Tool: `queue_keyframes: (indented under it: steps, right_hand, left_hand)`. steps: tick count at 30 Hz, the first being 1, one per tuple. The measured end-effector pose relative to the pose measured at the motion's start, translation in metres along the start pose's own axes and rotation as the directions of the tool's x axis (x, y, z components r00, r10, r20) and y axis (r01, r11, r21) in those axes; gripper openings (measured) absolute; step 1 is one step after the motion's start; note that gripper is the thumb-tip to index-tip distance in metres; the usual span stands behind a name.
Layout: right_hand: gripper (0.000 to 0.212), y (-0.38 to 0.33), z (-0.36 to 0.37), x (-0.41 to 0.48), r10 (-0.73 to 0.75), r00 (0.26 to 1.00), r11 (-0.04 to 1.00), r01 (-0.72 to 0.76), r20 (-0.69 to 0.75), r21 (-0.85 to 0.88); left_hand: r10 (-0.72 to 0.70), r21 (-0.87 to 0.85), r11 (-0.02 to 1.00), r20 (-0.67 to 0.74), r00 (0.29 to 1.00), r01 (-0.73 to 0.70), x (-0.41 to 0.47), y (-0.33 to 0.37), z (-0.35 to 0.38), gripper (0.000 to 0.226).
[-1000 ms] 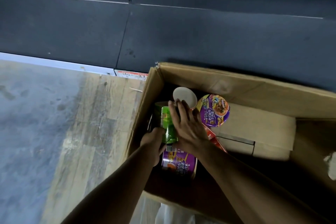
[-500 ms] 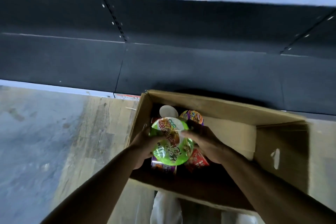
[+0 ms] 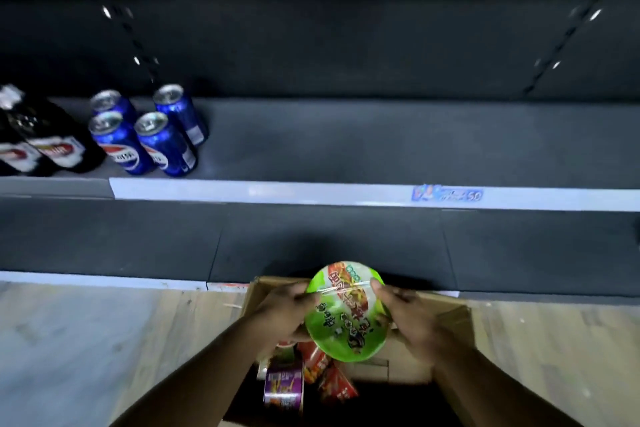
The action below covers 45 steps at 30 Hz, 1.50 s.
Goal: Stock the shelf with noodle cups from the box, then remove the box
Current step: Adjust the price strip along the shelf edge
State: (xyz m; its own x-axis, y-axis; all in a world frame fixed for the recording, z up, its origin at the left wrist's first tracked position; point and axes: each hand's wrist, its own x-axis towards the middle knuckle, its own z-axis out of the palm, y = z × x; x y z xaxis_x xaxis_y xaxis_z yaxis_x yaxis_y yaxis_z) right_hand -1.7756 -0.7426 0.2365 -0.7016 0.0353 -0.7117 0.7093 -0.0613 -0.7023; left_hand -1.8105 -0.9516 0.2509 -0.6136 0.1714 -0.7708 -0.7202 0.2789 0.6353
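Gripping a green noodle cup (image 3: 346, 312) at opposite rims, left hand (image 3: 284, 312) and right hand (image 3: 412, 322) both curled round it, lid facing up, just above the open box (image 3: 450, 315). Ahead, a long run of dark shelf (image 3: 346, 146) board showing right of 4 blue cans (image 3: 156, 135) and dark bottles (image 3: 52, 146). Down in the box: 1 purple cup (image 3: 284, 388) beside red packs (image 3: 336, 385), lying tilted.

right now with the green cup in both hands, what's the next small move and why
Probably lift the green noodle cup forward onto the shelf, right of the blue cans: the left hand and right hand hold it clear above the box.
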Motion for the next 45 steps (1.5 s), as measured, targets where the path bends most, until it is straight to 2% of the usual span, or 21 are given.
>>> queue_keyframes:
  steps: [5,10,12,14,16,18,20,22,26,30,32,34,37,39,41,45]
  right_hand:
    - [0.033,-0.043,-0.025,-0.049,-0.022,0.999,0.998,0.020,-0.031,-0.053]
    - [0.030,-0.088,-0.060,-0.088,0.028,0.998,0.999,-0.026,0.058,-0.040]
    - [0.025,-0.107,-0.076,-0.103,0.019,0.995,0.998,-0.014,0.098,-0.054]
    - [0.025,-0.126,-0.091,-0.117,0.015,0.988,0.995,0.001,0.155,-0.102]
    - [0.030,-0.141,-0.104,-0.128,0.023,0.973,0.987,0.015,0.232,-0.162]
    - [0.042,-0.159,-0.118,-0.145,0.011,0.952,0.977,0.055,0.305,-0.205]
    - [0.065,-0.176,-0.132,-0.163,-0.020,0.924,0.961,0.123,0.383,-0.246]
    - [0.085,-0.193,-0.148,-0.179,-0.057,0.884,0.941,0.202,0.464,-0.271]
    - [0.086,-0.225,-0.168,-0.209,-0.148,0.852,0.888,0.338,0.502,-0.311]
    - [0.073,-0.252,-0.172,-0.230,-0.331,0.852,0.779,0.489,0.405,-0.392]
    - [0.067,-0.264,-0.171,-0.237,-0.454,0.820,0.709,0.570,0.349,-0.416]
    - [0.074,-0.276,-0.170,-0.243,-0.577,0.744,0.607,0.667,0.338,-0.432]
    - [0.098,-0.297,-0.160,-0.253,-0.693,0.614,0.380,0.757,0.377,-0.532]
    - [0.086,-0.311,-0.148,-0.267,-0.724,0.532,0.252,0.797,0.439,-0.549]
    - [0.071,-0.324,-0.141,-0.279,-0.760,0.468,0.191,0.825,0.452,-0.533]
    - [0.071,-0.340,-0.137,-0.293,-0.842,0.348,0.080,0.836,0.412,-0.543]
  left_hand:
    - [0.056,0.233,0.971,0.032,0.998,-0.062,-0.048,0.057,0.019,0.015]
    - [0.119,0.413,0.898,0.099,0.988,-0.149,-0.096,0.115,0.049,0.016]
    - [0.140,0.416,0.892,0.124,0.982,-0.179,-0.113,0.136,0.063,0.021]
    - [0.110,0.365,0.920,0.111,0.988,-0.143,-0.126,0.157,0.077,0.036]
    - [0.053,0.344,0.935,0.117,0.992,-0.090,-0.135,0.176,0.086,0.041]
    - [-0.019,0.348,0.937,0.123,0.992,-0.026,-0.142,0.196,0.094,0.043]
    - [-0.068,0.357,0.934,0.149,0.986,0.011,-0.153,0.216,0.099,0.048]
    - [-0.037,0.367,0.930,0.171,0.985,-0.029,-0.160,0.235,0.100,0.047]
    - [0.040,0.377,0.919,0.197,0.980,-0.114,-0.176,0.271,0.098,0.047]
    - [0.100,0.418,0.890,0.210,0.972,-0.182,-0.193,0.302,0.105,0.049]
    - [0.128,0.426,0.877,0.238,0.963,-0.221,-0.203,0.314,0.107,0.045]
    - [0.162,0.416,0.869,0.271,0.949,-0.267,-0.214,0.326,0.108,0.048]
    - [0.193,0.410,0.864,0.267,0.944,-0.292,-0.228,0.347,0.110,0.056]
    - [0.197,0.403,0.865,0.275,0.941,-0.299,-0.240,0.361,0.115,0.051]
    - [0.231,0.376,0.866,0.284,0.931,-0.329,-0.253,0.375,0.116,0.044]
    - [0.359,0.347,0.830,0.268,0.894,-0.437,-0.283,0.397,0.112,0.023]
